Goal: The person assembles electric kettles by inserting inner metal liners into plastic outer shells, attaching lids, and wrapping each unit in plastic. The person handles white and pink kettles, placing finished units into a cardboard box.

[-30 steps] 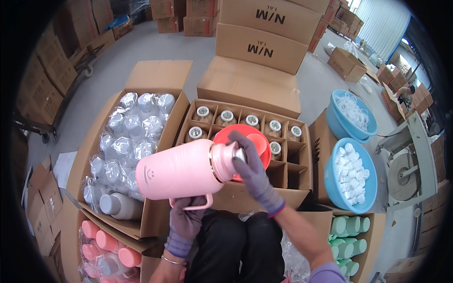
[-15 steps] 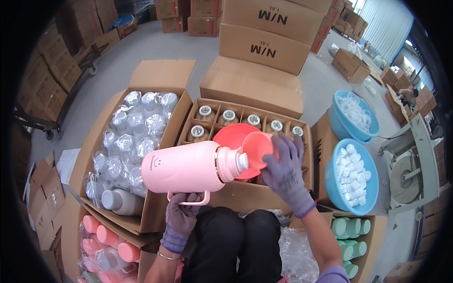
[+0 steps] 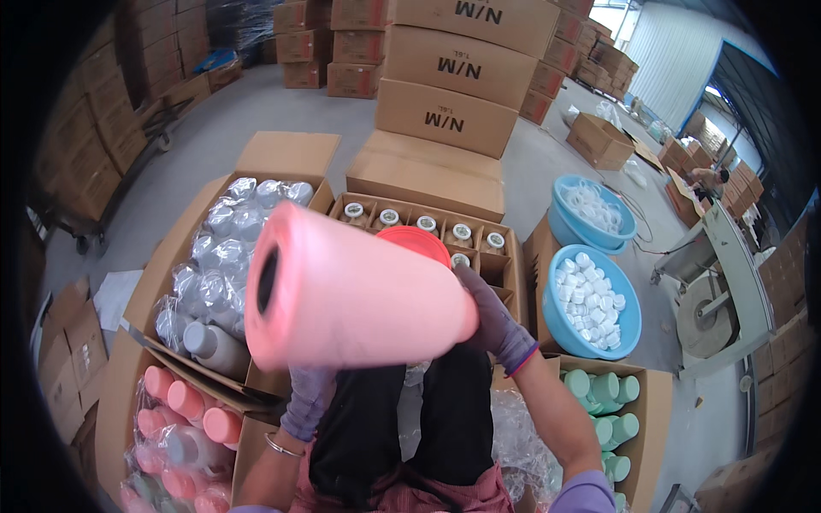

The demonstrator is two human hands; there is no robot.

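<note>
A pink thermos jug [image 3: 359, 299] is held up in front of me, its base with a dark round centre tilted towards me. My gloved right hand [image 3: 498, 329] is closed round its narrow end, where the pink cup lid [image 3: 467, 318] sits over the neck. My gloved left hand [image 3: 310, 398] is under the jug; its fingers and the handle are hidden behind the body. Behind the jug, a red basin [image 3: 419, 243] rests on a divided carton [image 3: 511, 274] of bottles with silvery tops [image 3: 462, 232].
On the left stand a carton of plastic-wrapped grey bottles [image 3: 227, 256] and one of pink-capped bottles [image 3: 184, 398]. To the right are a blue basin of white stoppers [image 3: 590, 303], a blue basin of white rings [image 3: 592, 209], green-capped bottles [image 3: 605, 389] and a grey machine [image 3: 727, 282].
The jug has swung so its base faces me and its neck points right. The cup lid in my right hand has moved from above the basin onto the neck. The view has shifted.
</note>
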